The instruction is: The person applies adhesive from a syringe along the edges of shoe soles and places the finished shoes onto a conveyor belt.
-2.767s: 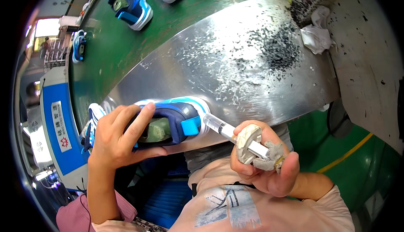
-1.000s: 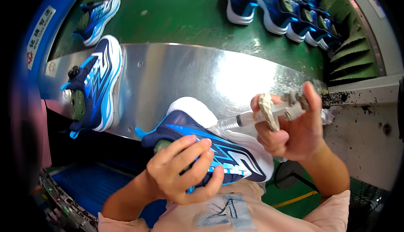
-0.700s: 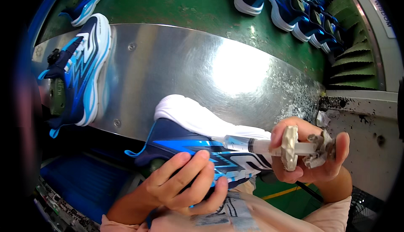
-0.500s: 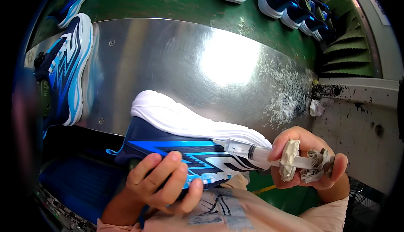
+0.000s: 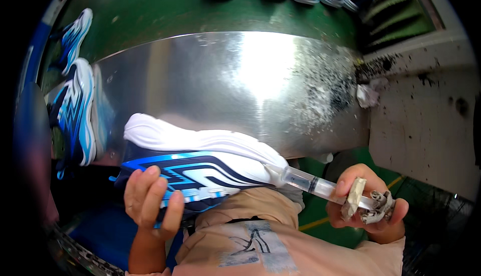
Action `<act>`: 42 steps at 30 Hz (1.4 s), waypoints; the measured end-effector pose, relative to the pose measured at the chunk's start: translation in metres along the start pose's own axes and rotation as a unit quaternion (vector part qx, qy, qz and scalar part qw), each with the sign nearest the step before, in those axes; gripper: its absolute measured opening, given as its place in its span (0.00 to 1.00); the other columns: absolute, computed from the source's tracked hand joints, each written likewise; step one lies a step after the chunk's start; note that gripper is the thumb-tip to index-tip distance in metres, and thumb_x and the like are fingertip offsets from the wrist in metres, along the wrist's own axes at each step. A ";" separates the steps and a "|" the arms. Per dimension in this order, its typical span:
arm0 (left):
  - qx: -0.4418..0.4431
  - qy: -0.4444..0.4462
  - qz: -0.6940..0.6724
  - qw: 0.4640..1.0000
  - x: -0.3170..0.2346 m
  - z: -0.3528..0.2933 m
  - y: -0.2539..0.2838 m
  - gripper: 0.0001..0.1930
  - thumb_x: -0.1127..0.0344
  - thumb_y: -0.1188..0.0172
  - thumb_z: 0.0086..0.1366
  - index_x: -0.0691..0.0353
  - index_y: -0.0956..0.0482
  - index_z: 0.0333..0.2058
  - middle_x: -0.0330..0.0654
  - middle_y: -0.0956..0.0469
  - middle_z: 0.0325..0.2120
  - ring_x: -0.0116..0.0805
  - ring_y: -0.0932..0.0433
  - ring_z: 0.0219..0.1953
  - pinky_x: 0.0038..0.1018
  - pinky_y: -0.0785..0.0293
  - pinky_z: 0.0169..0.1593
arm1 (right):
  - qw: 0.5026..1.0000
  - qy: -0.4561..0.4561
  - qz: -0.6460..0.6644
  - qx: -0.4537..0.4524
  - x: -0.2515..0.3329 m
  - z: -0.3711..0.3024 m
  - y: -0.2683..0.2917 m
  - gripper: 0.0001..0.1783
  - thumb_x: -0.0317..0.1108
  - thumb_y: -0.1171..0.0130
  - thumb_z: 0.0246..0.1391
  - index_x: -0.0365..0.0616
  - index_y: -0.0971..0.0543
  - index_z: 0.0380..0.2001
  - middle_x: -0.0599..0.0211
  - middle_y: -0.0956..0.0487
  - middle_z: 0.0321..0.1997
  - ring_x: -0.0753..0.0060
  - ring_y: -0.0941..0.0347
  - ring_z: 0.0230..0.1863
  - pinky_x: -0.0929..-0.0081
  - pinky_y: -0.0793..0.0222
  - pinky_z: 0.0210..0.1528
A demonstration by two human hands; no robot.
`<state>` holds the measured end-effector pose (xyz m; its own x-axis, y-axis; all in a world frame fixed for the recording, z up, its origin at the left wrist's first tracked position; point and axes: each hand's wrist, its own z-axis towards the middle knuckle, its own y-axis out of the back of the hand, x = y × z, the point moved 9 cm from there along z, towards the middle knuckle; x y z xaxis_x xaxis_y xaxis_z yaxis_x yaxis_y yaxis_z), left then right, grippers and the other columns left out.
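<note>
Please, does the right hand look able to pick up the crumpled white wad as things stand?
Probably not: the right hand is wrapped round the syringe, so it is not free, though nothing seems to block the way to the wad.

I see a navy shoe (image 5: 193,163) with blue and white stripes tipped on its side, white sole toward 12 o'clock, toe toward 4. A clear syringe (image 5: 325,189) with a black seal points to 10 o'clock, nozzle at the toe; contact I can't confirm.
</note>
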<state>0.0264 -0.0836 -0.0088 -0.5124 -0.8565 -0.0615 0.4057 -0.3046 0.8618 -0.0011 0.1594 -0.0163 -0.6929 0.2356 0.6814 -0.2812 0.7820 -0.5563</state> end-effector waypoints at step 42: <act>0.353 0.106 -0.255 0.894 0.070 0.186 -0.093 0.28 0.59 0.22 0.29 0.66 0.23 0.31 0.35 0.25 0.25 0.23 0.27 0.29 0.19 0.30 0.37 | 0.935 0.350 -0.055 0.015 -0.005 0.014 0.021 0.51 0.58 0.28 0.33 0.35 0.37 0.54 0.60 0.27 0.36 0.78 0.32 0.31 0.81 0.34 0.30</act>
<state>-0.1876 -0.0383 0.0005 -0.3087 -0.7643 -0.5662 -0.4573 -0.4027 0.7929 -0.0127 0.1664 -0.0380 -0.0573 0.4829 0.8738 -0.3504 0.8098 -0.4705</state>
